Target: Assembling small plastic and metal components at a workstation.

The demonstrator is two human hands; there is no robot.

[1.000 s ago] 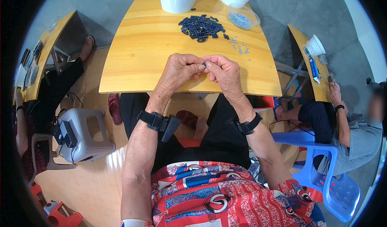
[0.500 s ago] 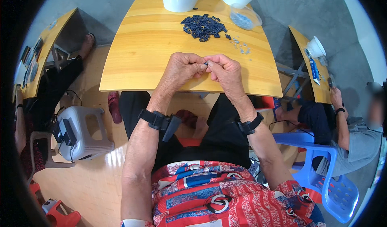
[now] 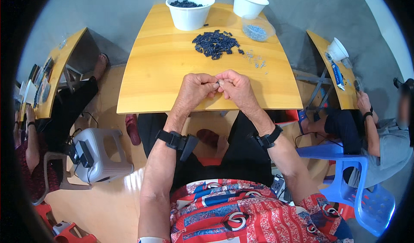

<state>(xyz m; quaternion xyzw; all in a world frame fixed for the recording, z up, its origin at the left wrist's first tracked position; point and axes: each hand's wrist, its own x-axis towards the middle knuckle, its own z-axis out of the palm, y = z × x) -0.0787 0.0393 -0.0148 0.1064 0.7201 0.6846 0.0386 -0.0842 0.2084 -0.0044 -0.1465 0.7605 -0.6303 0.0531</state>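
Piece point(image 3: 218, 82) between both hands point(image 3: 193, 90) point(image 3: 236, 89), barely visible

Left hand point(image 3: 196, 89) and right hand point(image 3: 236, 87) around a tiny piece point(image 3: 218, 83), dark pile point(image 3: 213, 44) beyond

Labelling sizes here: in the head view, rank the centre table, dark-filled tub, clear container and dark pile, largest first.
1. Centre table
2. Dark-filled tub
3. Dark pile, nearly as wide as the tub
4. Clear container
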